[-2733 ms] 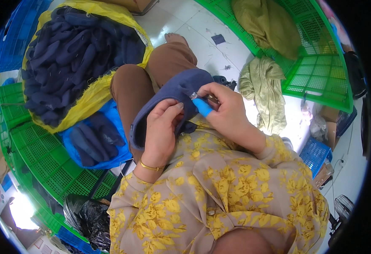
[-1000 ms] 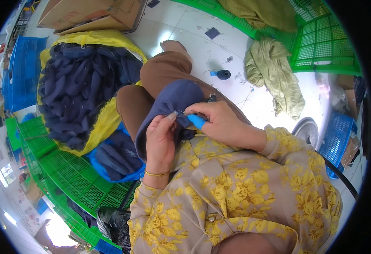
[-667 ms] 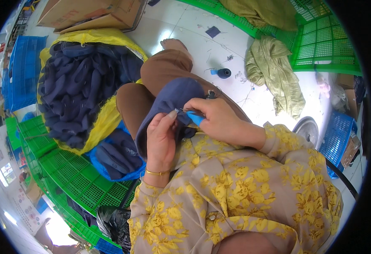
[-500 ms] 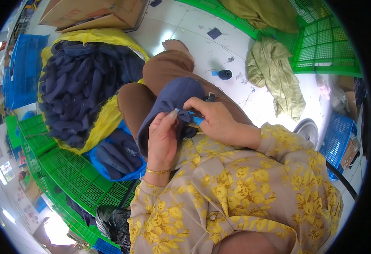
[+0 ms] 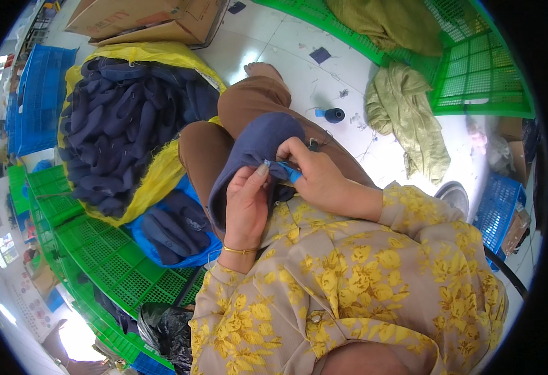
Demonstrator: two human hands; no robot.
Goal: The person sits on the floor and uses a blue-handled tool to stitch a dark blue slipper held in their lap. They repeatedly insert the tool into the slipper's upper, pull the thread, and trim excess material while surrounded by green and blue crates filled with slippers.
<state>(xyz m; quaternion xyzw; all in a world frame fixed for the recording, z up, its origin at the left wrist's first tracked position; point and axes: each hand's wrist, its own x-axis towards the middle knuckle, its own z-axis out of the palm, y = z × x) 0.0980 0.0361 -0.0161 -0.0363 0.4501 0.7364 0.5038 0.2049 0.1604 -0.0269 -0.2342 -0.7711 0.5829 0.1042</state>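
Note:
Across my lap lies a navy cloth piece [image 5: 249, 147], rounded at its far end like a cap; its kind is not clear. My left hand [image 5: 247, 200], with a gold bangle at the wrist, is closed on its near edge, thumb and fingertips pinching the fabric. My right hand [image 5: 314, 178] is closed around a small tool with a blue handle [image 5: 292, 174], most of it hidden by the fingers. Its tip meets the cloth right beside my left thumb, where a small pale spot shows.
At left stands a yellow sack [image 5: 161, 164] full of navy cloth pieces, with a blue bag [image 5: 146, 240] of more below it. Green crates [image 5: 105, 247] flank me, and a cardboard box [image 5: 143, 19] sits behind. A dark thread spool [image 5: 334, 115] and olive cloth [image 5: 405, 112] lie on the floor.
The view has shifted slightly. Both hands stay together at the same spot on the navy cloth, my right fingers a little more curled around the blue-handled tool.

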